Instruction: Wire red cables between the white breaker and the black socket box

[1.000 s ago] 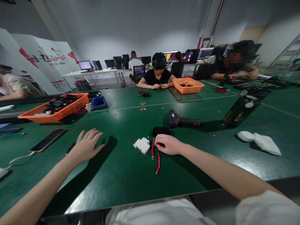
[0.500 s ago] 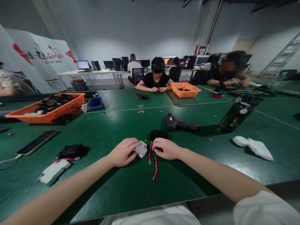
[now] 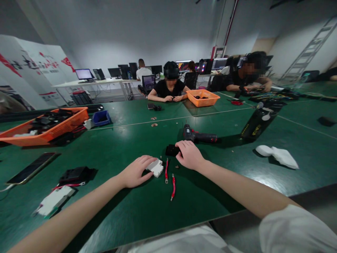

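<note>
My left hand [image 3: 137,172] is closed on a white plastic housing [image 3: 157,168], which it holds at the table surface, fingers over the top and thumb at the near side. My right hand [image 3: 191,155] reaches over the right end of a black plastic block [image 3: 172,150], fingers and thumb closed about that end. Two short red cables with metal lugs lie between and below my hands: an upper cable [image 3: 166,171] beside the white housing and a lower cable [image 3: 173,188] nearer me. A tiny brass-coloured piece [image 3: 177,167] rests below my right hand.
Beyond my right hand lies a cordless drill [image 3: 198,136]. A black bottle [image 3: 256,123] and a white wrapped object [image 3: 277,155] are at right. Leftward are a phone [image 3: 33,168], another white housing [image 3: 55,201], an orange basket [image 3: 47,131] and a blue bin [image 3: 101,118]. Co-workers sit opposite.
My right hand has moved away from beside the red cables, up to the black block, uncovering the tiny brass-coloured piece. My left hand keeps the white housing, now tilted differently. The view has shifted slightly.
</note>
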Available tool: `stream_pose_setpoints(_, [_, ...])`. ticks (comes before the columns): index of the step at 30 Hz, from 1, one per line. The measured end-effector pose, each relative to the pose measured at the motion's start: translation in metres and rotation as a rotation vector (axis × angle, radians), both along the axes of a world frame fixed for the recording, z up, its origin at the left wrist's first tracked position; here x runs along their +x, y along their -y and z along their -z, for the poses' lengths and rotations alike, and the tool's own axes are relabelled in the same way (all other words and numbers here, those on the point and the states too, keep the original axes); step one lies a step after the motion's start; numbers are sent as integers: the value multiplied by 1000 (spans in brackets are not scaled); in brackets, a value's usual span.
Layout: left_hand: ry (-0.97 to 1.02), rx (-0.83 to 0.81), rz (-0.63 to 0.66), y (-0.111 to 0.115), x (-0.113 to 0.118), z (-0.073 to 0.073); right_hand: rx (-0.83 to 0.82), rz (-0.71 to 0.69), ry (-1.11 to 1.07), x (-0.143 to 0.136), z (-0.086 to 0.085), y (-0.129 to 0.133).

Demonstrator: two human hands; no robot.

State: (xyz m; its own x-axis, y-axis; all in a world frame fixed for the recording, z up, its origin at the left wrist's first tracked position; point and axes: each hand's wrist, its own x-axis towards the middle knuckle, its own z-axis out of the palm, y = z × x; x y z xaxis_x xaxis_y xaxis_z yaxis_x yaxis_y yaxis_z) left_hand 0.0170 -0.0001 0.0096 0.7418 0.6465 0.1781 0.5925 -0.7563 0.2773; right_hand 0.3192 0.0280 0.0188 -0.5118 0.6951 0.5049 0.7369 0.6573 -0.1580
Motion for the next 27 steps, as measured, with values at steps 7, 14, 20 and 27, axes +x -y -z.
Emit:
stream_pose_setpoints(7, [18,7,-102,3,-1,2,-7,45,42,3,0,0])
stream_pose_setpoints(14, [38,11,-101,0,-6,8,8,47,39,3,2,-2])
stream_pose_setpoints(20, [57,33,-210,-2,-4,10,-2,52,75,5,14,-8])
stream_pose_setpoints(27, [33,24,-197,-4,-3,9,-95,-75,-75,4,7,-2])
